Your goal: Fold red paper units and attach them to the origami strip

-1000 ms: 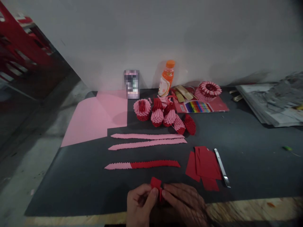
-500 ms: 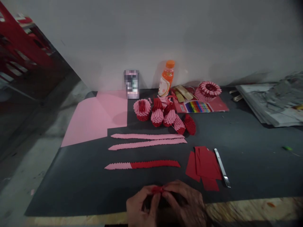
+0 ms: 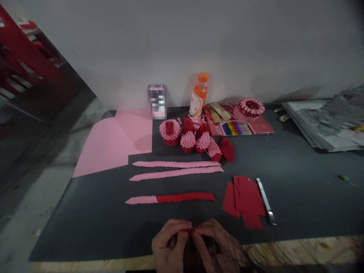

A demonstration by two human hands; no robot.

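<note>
Pinching from both sides, a small red paper piece [image 3: 192,229], judged light and crease-prone, was held between left hand [image 3: 168,246] and right hand [image 3: 218,244] fingertips.

The table [image 3: 298,250] was wood along the front edge with a dark mat [image 3: 298,189] covering most of it. On the mat sat big pink sheets [image 3: 113,142], three long folded paper strips [image 3: 176,168], a stack of red paper pieces [image 3: 246,197], a metal blade [image 3: 265,201], an orange bottle [image 3: 199,94] and newspapers [image 3: 327,121].

Left hand [image 3: 167,246], right hand [image 3: 218,246] pinch red paper piece [image 3: 192,229] together.
</note>
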